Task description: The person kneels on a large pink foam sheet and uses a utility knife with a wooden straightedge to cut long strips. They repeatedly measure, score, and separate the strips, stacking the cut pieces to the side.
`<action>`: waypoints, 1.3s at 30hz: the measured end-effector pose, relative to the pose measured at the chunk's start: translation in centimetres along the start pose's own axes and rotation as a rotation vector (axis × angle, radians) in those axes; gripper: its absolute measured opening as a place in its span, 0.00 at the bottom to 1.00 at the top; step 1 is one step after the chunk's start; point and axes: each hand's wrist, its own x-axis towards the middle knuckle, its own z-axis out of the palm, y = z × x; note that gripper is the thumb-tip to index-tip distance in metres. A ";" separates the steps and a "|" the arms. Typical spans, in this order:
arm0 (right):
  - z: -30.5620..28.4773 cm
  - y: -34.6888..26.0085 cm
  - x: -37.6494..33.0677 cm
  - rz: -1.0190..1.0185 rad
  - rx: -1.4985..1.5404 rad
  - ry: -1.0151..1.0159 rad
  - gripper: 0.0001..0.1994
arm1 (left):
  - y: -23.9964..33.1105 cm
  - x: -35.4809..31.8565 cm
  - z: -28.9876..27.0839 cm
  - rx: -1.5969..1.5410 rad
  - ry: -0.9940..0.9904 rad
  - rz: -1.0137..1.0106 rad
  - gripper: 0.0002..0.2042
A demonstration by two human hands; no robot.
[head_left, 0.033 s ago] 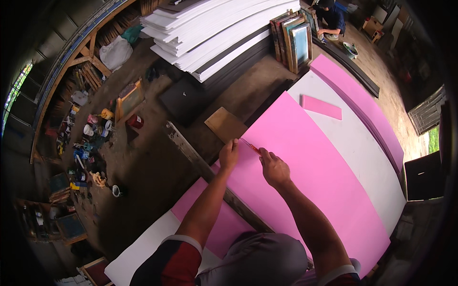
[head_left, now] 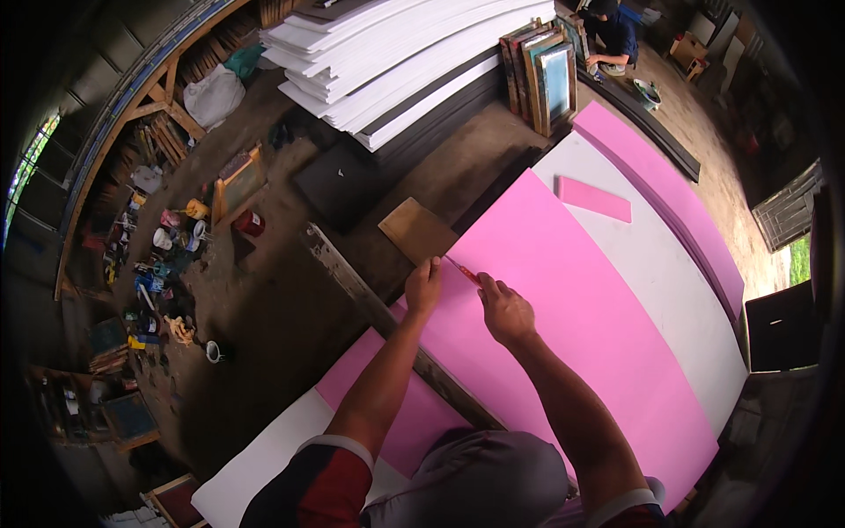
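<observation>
A large pink sheet [head_left: 563,290] lies before me, its far left corner pointing away. At its left edge my left hand [head_left: 422,286] is closed, thumb and fingers pinching the sheet's border. My right hand [head_left: 508,312] is wrapped round a slim red utility knife [head_left: 468,274], whose thin tip points toward the left fingertips and meets the pink surface near the edge. Just beyond the left hand lies a flat brown board [head_left: 415,231]. A worn wooden bar [head_left: 352,280] runs under the sheet's left side, passing beneath my left forearm.
A narrow pink strip [head_left: 591,197] rests on a white sheet [head_left: 664,264] to the right. Tall white sheets [head_left: 396,62] are stacked at the back, beside framed screens [head_left: 554,84]. Paint pots [head_left: 198,233] crowd the left floor. Another person [head_left: 612,40] crouches far right.
</observation>
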 end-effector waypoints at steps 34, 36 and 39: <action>-0.9 0.9 -4.4 -0.063 -0.187 0.089 0.21 | 2.9 1.5 -3.8 -0.091 -0.063 0.041 0.22; -0.4 0.3 -3.4 -0.065 -0.197 0.093 0.22 | 3.5 1.3 -3.9 -0.068 -0.067 0.045 0.21; 0.4 0.0 -2.5 -0.056 -0.201 0.078 0.22 | 4.1 1.1 -4.1 -0.088 -0.039 0.049 0.22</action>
